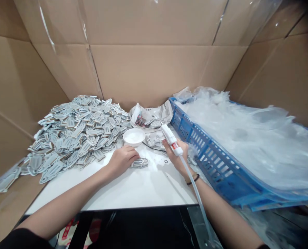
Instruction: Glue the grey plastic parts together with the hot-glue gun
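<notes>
My left hand [123, 159] rests low over the white table, its fingers closed at the left end of a flat grey patterned piece [141, 162] that lies on the surface. In my right hand [178, 157] is a white glue gun [170, 138] with a red stripe, its thin tip slanting up and away to the left, apart from the piece. A long translucent stick or tube [192, 183] runs from its rear down past my wrist. Just beyond my left hand stands a white bowl [134, 137]; its contents I cannot make out.
A tall heap of similar grey pieces [84, 131] covers the table's left. On the right, a blue crate [216, 166] holds clear plastic bags [242, 135]. Crumpled printed wrapping [154, 116] lies at the back, with a black cord [154, 148] nearby. Cardboard walls [148, 72] enclose the table.
</notes>
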Available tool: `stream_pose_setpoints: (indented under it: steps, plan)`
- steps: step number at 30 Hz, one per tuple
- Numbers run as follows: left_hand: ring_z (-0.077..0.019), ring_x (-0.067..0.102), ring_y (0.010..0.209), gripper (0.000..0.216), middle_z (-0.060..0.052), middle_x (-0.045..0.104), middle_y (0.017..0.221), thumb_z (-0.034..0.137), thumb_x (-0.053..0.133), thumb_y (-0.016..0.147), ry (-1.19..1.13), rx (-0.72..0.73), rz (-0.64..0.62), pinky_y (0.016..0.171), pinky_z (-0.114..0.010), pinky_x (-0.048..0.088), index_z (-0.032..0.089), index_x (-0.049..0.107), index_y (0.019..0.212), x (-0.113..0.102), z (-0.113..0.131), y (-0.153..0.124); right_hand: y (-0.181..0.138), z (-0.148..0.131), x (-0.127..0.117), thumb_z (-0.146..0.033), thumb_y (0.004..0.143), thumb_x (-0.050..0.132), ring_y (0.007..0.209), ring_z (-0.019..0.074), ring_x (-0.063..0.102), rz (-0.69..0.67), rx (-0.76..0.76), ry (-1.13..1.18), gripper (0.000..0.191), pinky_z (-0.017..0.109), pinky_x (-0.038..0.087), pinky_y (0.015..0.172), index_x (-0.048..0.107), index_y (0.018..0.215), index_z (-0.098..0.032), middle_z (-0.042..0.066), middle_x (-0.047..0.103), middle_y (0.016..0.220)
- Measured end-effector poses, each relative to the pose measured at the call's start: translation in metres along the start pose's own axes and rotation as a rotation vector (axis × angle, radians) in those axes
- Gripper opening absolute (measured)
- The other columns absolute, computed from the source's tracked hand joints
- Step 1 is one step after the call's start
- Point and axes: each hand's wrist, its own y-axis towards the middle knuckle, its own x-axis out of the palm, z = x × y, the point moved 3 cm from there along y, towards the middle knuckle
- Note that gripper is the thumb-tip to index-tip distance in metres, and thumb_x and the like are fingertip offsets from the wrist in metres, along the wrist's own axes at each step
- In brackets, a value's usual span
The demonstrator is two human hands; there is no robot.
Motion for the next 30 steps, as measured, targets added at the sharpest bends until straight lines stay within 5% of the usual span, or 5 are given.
stream_pose_setpoints:
  steps: [8,17,24,30]
  plan:
    - [-0.0156,0.059,0.08,0.036,-0.006,0.065,0.082,0.031,0.033,0.102,0.043,-0.061,0.192,0.073,-0.026,0.045,0.017,0.064,0.091,-0.023,0.013,0.005,-0.002,0.0,-0.004,-0.04,0.088,0.055,0.051,0.0112,0.041,-0.013,0.035,-0.081,0.036,0.028,0.031,0.054,0.038,0.061,-0.023,-0.001,0.046,0.055]
    - [-0.0176,0.056,0.088,0.03,-0.007,0.063,0.091,0.032,0.041,0.099,-0.006,0.054,0.041,0.075,-0.026,0.041,0.017,0.064,0.088,-0.009,0.011,0.006,0.001,0.006,-0.003,-0.036,0.089,0.057,0.056,0.0073,0.043,-0.08,0.109,-0.214,0.036,0.026,0.03,0.057,0.04,0.061,-0.021,-0.002,0.048,0.058]
    - [-0.0157,0.057,0.091,0.026,-0.007,0.06,0.1,0.01,0.039,0.091,-0.056,0.077,-0.023,0.077,-0.025,0.043,0.016,0.064,0.094,0.002,0.007,0.0,-0.001,0.012,0.004,-0.037,0.091,0.053,0.059,0.0062,0.043,-0.121,0.045,-0.28,0.036,0.027,0.028,0.06,0.044,0.062,-0.018,-0.001,0.052,0.061]
    - [-0.0224,0.057,0.101,0.024,-0.01,0.063,0.104,0.031,0.059,0.086,0.025,0.16,-0.08,0.083,-0.03,0.046,0.014,0.066,0.101,0.005,-0.001,-0.001,-0.002,0.018,0.008,-0.039,0.092,0.052,0.059,0.0078,0.043,-0.123,0.038,-0.267,0.036,0.026,0.029,0.059,0.045,0.064,-0.018,0.0,0.054,0.064]
